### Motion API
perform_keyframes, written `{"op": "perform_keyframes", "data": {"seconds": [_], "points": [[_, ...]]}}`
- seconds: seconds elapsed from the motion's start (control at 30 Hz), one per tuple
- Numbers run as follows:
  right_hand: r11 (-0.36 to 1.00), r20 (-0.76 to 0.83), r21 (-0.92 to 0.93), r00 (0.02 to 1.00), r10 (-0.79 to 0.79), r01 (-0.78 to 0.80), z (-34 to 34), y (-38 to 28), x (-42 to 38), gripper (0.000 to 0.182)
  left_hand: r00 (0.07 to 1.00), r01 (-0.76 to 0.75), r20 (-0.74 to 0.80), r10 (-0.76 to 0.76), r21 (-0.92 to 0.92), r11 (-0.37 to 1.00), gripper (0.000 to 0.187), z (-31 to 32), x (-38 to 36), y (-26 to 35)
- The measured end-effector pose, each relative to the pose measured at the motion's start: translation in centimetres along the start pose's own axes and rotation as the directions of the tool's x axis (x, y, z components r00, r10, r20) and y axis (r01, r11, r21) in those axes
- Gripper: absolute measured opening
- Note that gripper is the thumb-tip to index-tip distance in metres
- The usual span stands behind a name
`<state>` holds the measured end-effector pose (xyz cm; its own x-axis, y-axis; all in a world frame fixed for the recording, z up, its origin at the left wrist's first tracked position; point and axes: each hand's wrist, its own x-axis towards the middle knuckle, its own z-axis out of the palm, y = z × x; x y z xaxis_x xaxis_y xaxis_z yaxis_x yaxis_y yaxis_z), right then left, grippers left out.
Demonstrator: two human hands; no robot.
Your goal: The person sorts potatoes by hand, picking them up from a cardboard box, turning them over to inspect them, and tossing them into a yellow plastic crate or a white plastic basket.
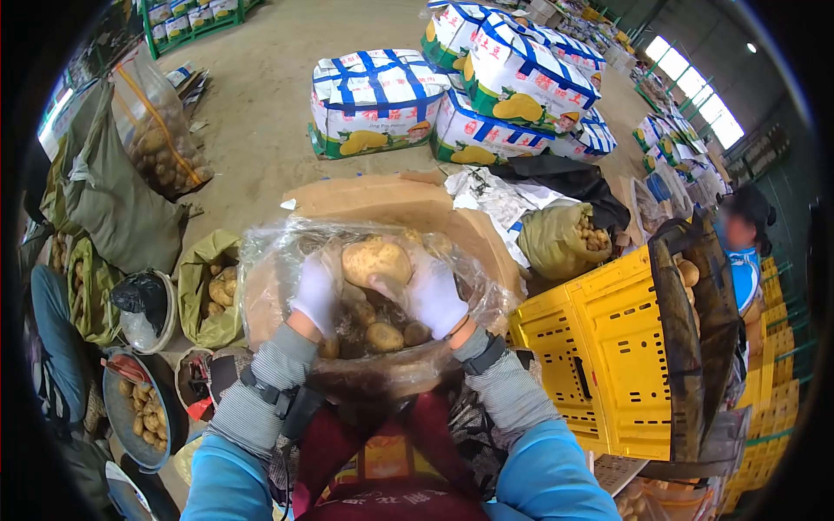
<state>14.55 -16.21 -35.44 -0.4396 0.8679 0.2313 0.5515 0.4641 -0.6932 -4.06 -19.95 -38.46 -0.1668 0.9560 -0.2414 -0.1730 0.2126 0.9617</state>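
A large pale potato point(376, 260) is held between my two gloved hands, above a cardboard box point(269, 300) lined with clear plastic. My left hand point(318, 286) grips the potato's left side. On its right side is my right hand point(432, 293), with the thumb across the front of the potato. Both hands wear white gloves. Below them, inside the plastic lining, lie several more potatoes point(384, 337), partly hidden by my hands and the plastic.
Yellow crates point(599, 356) stand at the right, near another person point(743, 243). Green sacks of potatoes point(213, 291) and a basin of potatoes point(143, 408) are at the left. Printed potato bags point(378, 100) are stacked ahead. A sack of small potatoes point(560, 239) lies beyond the box.
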Motion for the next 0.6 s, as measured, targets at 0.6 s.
{"op": "perform_keyframes", "data": {"seconds": [0.6], "points": [[0.972,-0.176,0.163,0.974,-0.140,0.169,0.4,2.7,1.5,0.070,0.994,-0.015,0.112,0.019,-0.034,0.999,0.041,-1.0,0.0,-1.5]]}}
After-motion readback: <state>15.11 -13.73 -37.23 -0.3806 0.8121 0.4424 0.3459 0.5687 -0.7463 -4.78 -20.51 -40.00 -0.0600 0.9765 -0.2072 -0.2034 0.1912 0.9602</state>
